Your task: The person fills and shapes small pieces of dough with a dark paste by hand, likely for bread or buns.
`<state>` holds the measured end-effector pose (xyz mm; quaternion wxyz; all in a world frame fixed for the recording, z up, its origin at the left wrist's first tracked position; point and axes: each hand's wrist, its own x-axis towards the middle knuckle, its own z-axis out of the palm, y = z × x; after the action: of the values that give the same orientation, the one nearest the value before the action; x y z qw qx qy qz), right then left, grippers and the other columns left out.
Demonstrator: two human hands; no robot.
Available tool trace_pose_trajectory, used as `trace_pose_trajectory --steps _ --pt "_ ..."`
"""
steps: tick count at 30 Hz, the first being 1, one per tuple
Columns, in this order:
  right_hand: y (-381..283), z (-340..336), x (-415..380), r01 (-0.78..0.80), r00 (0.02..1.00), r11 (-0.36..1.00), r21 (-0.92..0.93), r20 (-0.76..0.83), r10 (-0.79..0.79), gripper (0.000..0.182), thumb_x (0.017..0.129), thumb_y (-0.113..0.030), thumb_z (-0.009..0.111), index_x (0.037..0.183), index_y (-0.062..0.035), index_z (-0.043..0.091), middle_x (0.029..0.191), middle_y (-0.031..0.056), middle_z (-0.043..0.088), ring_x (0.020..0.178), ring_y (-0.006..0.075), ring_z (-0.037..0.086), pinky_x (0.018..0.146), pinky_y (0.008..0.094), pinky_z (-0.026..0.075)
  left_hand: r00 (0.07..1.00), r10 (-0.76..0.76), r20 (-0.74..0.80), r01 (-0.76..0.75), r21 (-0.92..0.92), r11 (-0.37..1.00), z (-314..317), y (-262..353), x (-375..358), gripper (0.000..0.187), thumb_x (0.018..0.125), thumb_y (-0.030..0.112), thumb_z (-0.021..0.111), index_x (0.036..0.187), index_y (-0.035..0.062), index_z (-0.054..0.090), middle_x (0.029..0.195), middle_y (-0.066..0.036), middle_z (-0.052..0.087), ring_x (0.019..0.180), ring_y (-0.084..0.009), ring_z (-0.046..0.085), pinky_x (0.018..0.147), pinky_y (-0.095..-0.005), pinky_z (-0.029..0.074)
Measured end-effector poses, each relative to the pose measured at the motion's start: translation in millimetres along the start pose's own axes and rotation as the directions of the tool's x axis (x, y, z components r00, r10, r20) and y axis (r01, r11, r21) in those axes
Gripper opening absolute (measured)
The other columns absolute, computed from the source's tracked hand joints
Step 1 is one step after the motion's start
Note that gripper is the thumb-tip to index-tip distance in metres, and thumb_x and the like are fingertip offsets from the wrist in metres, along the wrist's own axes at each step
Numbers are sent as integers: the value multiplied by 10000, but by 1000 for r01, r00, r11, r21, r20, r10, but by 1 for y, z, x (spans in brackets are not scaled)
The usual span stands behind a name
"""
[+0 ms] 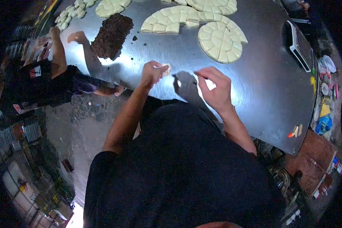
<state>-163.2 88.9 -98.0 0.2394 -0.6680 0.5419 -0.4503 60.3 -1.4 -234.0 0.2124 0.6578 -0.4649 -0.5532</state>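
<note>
My left hand [152, 74] is closed around a small piece of pale dough [167, 69], held between thumb and fingers just above the metal table. To its right, my right hand [218, 89] hovers over the tabletop with thumb and index finger bent together in a pinch. Whatever may be between those fingertips is too small to make out. Beyond my left hand lies a dark brown crumbly mound [112, 37], with a few crumbs scattered beside it. A round of pale dough cut into pieces [221, 41] rests beyond my right hand.
More cut dough [167, 19] lies along the far side, with small dough balls [70, 14] at far left. Another person's arm [58, 53] reaches over the left edge. A white-edged tray [298, 45] and a red-tipped tool [293, 133] lie at right.
</note>
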Motion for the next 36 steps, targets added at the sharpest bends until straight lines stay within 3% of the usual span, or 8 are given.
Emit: trace_pose_trajectory --steps 5,13,20,22,28,30,33,36 --pt "-26 4 73 265 958 964 -12 -112 -265 205 848 -85 602 1024 -3 665 990 115 674 910 212 636 824 296 476 931 186 -313 -99 274 957 2 -36 10 374 725 294 814 796 0 593 651 -94 615 437 -155 510 418 -322 433" --pt "53 195 77 333 941 854 -401 85 -327 602 875 -424 523 1414 -193 386 1514 120 246 1348 457 224 1026 684 182 984 6 -180 -89 -454 886 -38 -39 -31 627 988 523 327 961 -49 582 555 -72 544 368 -122 455 341 -265 334" --pt "111 187 68 -158 839 987 24 530 122 555 879 -423 537 1362 -162 456 1401 151 443 1317 362 372 1086 441 299 858 -236 -456 -42 -521 853 -84 -116 -80 594 987 522 343 968 -19 588 547 -56 526 405 -131 453 387 -287 354" --pt "112 152 53 236 759 963 -131 644 -99 442 854 -396 591 1175 -94 556 1271 174 550 1238 333 471 994 359 397 846 -249 -471 -44 -527 849 -95 -140 -99 590 991 512 342 965 -23 589 557 -66 533 419 -137 463 399 -292 364" --pt "61 125 93 -47 435 956 -289 856 280 355 775 -348 694 893 -69 511 920 158 630 889 315 613 729 426 466 838 -348 -421 7 -629 777 -105 -148 -113 588 994 499 348 957 -32 598 570 -79 549 429 -137 473 402 -295 367" --pt "53 149 121 -75 785 997 -4 617 61 347 768 -305 707 944 -64 530 872 134 625 819 250 638 680 376 474 848 -340 -406 26 -609 793 -105 -133 -100 590 993 500 351 951 -33 600 568 -76 550 428 -135 474 402 -293 364" --pt "0 157 174 -582 813 345 736 520 262 305 793 -280 676 962 -61 549 848 113 618 816 210 634 672 359 480 885 -289 -366 45 -550 834 -109 -101 -84 578 995 486 356 940 -34 603 560 -70 548 427 -133 478 404 -283 364" --pt "9 154 194 -163 955 970 181 275 109 291 785 -228 658 1006 -59 571 893 129 618 837 282 625 733 370 495 907 -87 -413 -113 -436 893 -113 -73 -83 558 998 467 360 933 -29 606 551 -57 542 429 -122 480 407 -271 364"
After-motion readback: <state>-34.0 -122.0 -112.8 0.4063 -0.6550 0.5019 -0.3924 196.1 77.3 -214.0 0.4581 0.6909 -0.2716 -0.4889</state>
